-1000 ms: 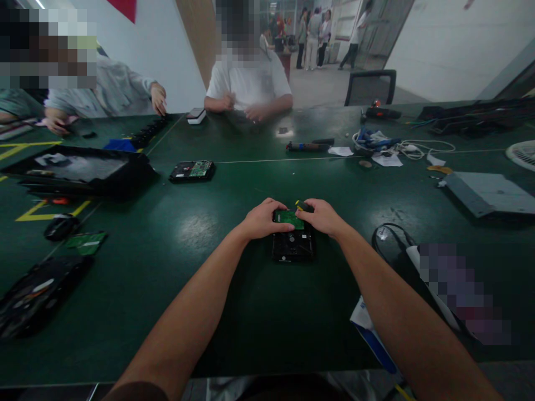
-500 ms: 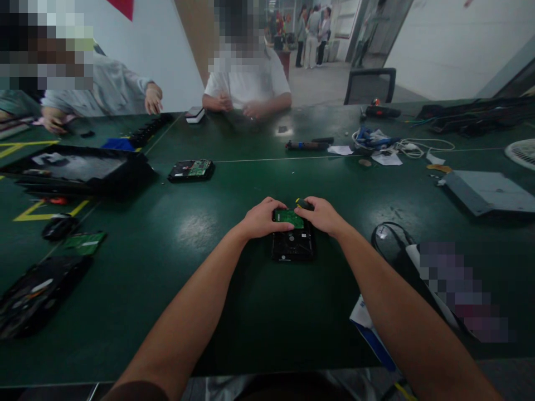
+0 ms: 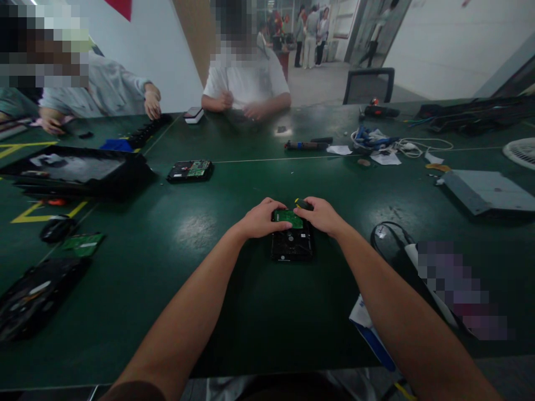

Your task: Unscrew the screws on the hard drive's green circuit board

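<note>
A black hard drive [image 3: 291,246] lies flat on the green table in front of me, its green circuit board [image 3: 287,218] facing up at the far end. My left hand [image 3: 263,218] is closed around the drive's left side, with the thumb lying across the board. In my right hand [image 3: 321,214] is a screwdriver with a black and yellow handle [image 3: 303,204], gripped low over the board's right edge. The screwdriver's tip is hidden by the fingers.
Another hard drive [image 3: 190,170] lies ahead to the left, near a black tray [image 3: 137,167]. At left are a loose circuit board [image 3: 86,244] and a black drive casing [image 3: 39,295]. A grey metal box [image 3: 491,192] and a cable tangle [image 3: 371,137] sit rightward. Co-workers [image 3: 246,83] sit opposite.
My hands, the drive and the screwdriver look almost the same. At the far left, a co-worker's hand has moved down slightly toward the row of black parts.
</note>
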### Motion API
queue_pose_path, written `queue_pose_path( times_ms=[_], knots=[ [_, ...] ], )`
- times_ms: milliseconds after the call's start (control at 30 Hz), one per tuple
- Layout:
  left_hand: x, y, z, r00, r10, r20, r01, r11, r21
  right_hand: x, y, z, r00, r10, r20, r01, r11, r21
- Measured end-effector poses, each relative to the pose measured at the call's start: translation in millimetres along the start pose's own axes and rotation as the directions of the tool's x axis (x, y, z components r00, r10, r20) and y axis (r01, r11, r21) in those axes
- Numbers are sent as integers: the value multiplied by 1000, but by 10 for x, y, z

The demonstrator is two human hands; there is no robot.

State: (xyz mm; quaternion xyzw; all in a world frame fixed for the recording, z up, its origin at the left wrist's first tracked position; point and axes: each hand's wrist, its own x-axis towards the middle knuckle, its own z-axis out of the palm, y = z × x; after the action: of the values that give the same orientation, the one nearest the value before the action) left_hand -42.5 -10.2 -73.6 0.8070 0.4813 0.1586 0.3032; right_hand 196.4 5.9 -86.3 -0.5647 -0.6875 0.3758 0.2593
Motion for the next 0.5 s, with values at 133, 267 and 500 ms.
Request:
queue_pose_path(
  times_ms=[133,267,500],
  knots=[
    [2,4,-2,1000,6,3,-6,1000,-1,-4,-3,1,1000,-3,-2,3,1000,-5],
    [-1,15,-5,1000,3,4,-3,1000,-11,-8,-2,-1,1000,-2,-2,2,1000,-12],
    [5,13,7,1000,5,-1,-5,1000,5,12,27,3,1000,-8,-4,8,1000,-21]
  ],
)
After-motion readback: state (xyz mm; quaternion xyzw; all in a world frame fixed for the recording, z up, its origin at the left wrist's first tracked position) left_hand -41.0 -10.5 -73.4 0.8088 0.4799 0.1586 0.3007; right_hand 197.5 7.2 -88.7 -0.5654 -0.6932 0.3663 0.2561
